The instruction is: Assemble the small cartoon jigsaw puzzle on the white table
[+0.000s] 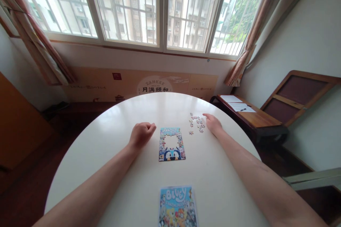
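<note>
A jigsaw puzzle point(172, 157) lies on the white table between my hands, its border joined and a hole in its middle. My left hand point(141, 134) rests as a closed fist just left of the puzzle, apart from it, with nothing visible in it. Several loose puzzle pieces point(200, 126) are scattered to the puzzle's right. Beside them is my right hand point(214, 124), its index finger stretched out toward the pieces and its other fingers partly hidden. Nearer to me lies a picture sheet point(178, 205) with "Bluey" lettering, cut off by the lower frame edge.
The round white table point(87, 156) fills the middle of the view. To the right stands a wooden bench point(255, 117) bearing papers point(238, 107) and a pen point(243, 109). Barred windows and curtains point(242, 64) are beyond the table.
</note>
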{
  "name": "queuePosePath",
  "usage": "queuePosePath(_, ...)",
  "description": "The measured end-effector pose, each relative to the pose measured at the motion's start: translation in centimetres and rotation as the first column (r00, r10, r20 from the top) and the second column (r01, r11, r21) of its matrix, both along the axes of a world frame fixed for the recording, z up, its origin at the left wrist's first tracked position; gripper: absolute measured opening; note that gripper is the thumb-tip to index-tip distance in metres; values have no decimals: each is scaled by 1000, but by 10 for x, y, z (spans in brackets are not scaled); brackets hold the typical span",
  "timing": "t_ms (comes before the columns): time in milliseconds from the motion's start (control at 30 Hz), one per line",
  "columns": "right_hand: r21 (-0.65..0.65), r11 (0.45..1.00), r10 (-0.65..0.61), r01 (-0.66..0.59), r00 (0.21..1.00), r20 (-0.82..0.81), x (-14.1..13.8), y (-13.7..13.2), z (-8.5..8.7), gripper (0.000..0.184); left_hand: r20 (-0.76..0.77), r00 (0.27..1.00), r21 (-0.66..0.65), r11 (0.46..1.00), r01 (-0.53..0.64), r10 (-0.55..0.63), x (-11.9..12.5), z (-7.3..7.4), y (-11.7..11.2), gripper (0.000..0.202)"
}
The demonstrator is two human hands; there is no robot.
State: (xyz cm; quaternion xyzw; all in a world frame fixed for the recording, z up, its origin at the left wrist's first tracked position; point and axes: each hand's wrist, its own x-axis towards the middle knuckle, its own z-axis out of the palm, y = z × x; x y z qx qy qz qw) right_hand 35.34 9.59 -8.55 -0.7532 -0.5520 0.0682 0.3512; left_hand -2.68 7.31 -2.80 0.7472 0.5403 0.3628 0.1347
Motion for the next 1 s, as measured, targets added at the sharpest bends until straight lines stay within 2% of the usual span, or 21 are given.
queuePosePath(100,-3,1000,-9,9,1000,-25,6,12,-1,42,2,1000,46,999,-5,5,-2,-3,3,42)
queuePosePath(300,21,1000,-19,20,998,-58,15,22,-8,44,-24,999,22,999,28,-27,-4,-10,12,28)
queuePosePath(600,104,991,89,-85,995,-37,8,17,-8,42,-39,999,28,999,27,-25,-4,-12,16,34)
queuePosePath(833,91,992,85,-83,996,-26,15,13,-3,45,-67,997,50,998,27,-24,3,-14,12,40)
queuePosePath(1000,78,993,92,-89,995,-30,28,16,-9,47,74,997,141,990,-3,-7,3,-17,18,46)
